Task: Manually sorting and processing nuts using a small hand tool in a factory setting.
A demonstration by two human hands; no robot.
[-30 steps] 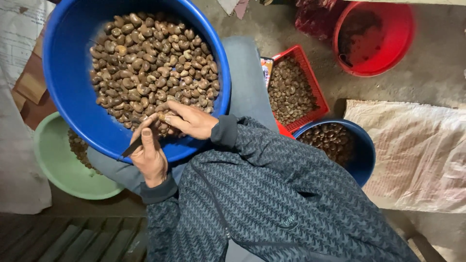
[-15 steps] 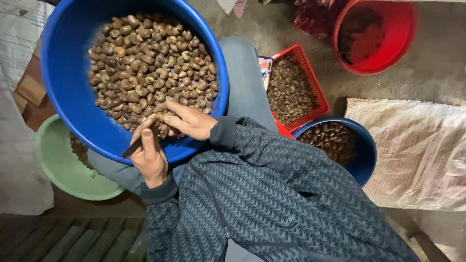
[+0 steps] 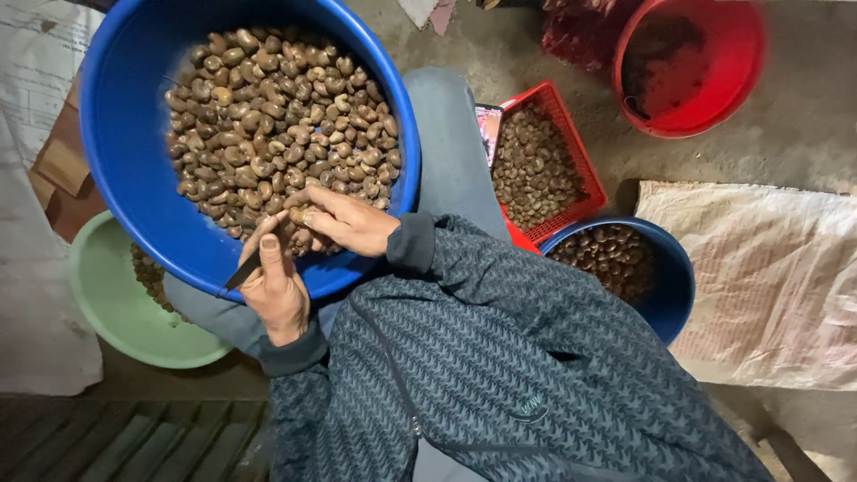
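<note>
Nuts (image 3: 277, 125), brown and curved, fill the big blue basin (image 3: 125, 134) on my lap. One nut (image 3: 297, 214) sits at the near edge of the heap, pinched between the thumb and fingertips of my right hand (image 3: 353, 223). My left hand (image 3: 277, 286) is closed around a small dark knife (image 3: 241, 272), thumb laid along it, just beside that nut. A green bowl (image 3: 116, 312) lies under the basin on my left; on my right stand a red crate (image 3: 540, 165), a smaller blue basin (image 3: 674, 286) and a red bucket (image 3: 723, 89).
</note>
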